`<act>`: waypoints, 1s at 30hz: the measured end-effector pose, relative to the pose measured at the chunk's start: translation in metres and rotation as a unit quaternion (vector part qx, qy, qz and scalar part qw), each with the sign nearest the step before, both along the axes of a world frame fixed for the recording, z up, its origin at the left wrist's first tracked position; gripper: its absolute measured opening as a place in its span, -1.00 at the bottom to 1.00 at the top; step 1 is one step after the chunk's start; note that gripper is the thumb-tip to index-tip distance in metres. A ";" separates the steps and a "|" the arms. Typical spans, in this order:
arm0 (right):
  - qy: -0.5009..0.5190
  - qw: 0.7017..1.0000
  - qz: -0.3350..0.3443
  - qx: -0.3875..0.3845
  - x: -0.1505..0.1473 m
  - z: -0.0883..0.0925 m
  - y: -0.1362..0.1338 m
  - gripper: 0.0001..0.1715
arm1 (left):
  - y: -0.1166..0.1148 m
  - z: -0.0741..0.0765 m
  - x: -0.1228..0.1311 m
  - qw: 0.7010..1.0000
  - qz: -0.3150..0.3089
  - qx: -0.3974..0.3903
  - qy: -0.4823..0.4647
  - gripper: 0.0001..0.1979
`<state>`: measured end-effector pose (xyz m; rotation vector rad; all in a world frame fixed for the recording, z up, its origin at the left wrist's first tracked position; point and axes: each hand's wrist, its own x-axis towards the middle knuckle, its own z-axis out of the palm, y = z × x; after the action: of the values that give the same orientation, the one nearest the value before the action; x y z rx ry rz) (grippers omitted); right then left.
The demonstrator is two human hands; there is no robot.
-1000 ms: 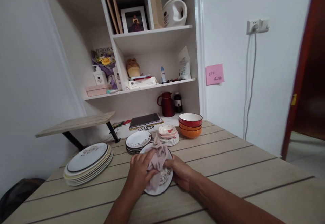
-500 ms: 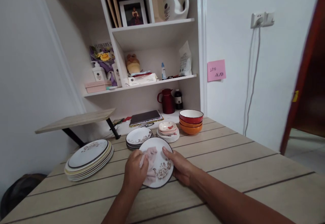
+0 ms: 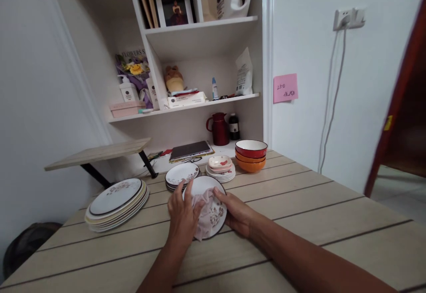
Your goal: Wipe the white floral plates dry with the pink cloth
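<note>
A white plate [image 3: 221,189] with a dark rim and brown flowers is tilted above the table, its right edge gripped by my right hand [image 3: 237,213], thumb on top. A crumpled pale pink cloth [image 3: 205,217] lies across the plate's face. My left hand [image 3: 183,211] is at the plate's left side, fingers raised and spread, its thumb by the cloth. Just behind stands a stack of similar small plates [image 3: 181,174].
Large plates [image 3: 116,197] are stacked at the left below a small raised shelf [image 3: 100,153]. Little dishes [image 3: 220,163] on saucers and stacked red and orange bowls [image 3: 250,155] stand behind the plate. A red jug [image 3: 219,129] is farther back.
My left hand has let go of the cloth and its fingers have spread. The cloth now reaches farther right, close to my right thumb. The view has shifted slightly.
</note>
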<state>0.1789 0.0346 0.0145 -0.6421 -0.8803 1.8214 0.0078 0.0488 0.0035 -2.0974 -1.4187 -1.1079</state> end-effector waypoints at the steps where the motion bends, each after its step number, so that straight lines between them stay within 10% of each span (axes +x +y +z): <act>1: 0.002 1.000 0.003 0.001 0.000 0.000 0.000 -0.48 | -0.002 0.002 0.001 0.998 0.025 0.039 0.031 -0.42; 7: -0.009 1.000 0.006 -0.006 -0.001 0.001 -0.001 -0.47 | -0.018 0.013 0.008 0.971 0.082 0.171 0.148 -0.65; 18: 0.016 1.000 -0.004 -0.012 -0.004 -0.003 0.003 -0.47 | -0.012 0.015 0.004 0.979 0.137 -0.137 0.068 -0.63; 30: 0.027 1.000 -0.010 0.000 -0.005 -0.006 0.006 -0.43 | 0.002 -0.004 0.005 0.972 -0.060 -0.201 -0.103 -0.30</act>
<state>0.1741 0.0406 0.0089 -0.5965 -0.8349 1.8130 0.0130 0.0504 -0.0010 -2.4289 -1.7580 -1.1939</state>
